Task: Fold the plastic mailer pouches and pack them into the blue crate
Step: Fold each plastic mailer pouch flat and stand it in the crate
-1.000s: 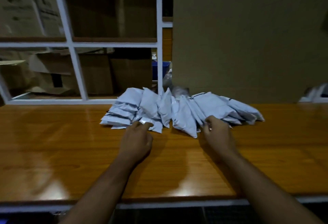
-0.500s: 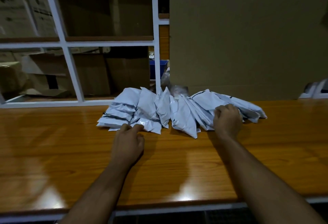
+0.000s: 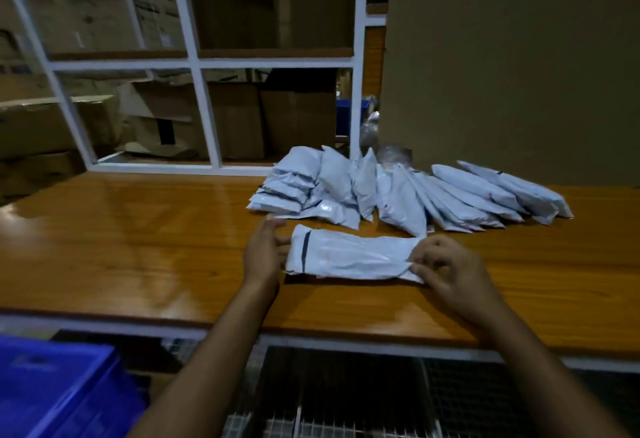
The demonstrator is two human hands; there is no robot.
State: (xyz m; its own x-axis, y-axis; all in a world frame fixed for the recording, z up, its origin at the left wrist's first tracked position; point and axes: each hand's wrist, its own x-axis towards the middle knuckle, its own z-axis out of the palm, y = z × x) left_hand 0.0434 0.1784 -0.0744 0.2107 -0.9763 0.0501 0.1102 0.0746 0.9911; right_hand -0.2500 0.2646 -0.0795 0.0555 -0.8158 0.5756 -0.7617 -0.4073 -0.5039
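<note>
Wooden table (image 3: 138, 229): mailer pouch (image 3: 349, 257) between left hand (image 3: 265, 250) and pinching right hand (image 3: 446, 271).

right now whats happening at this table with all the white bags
A person is folding plastic mailers at a wooden table. One white pouch lies flat in front of them, apart from the pile of pouches further back. The right hand pinches the pouch's right end, while the left hand rests with straight fingers at its left end. It is not folded yet. The blue crate sits below the table edge at the lower left.
</note>
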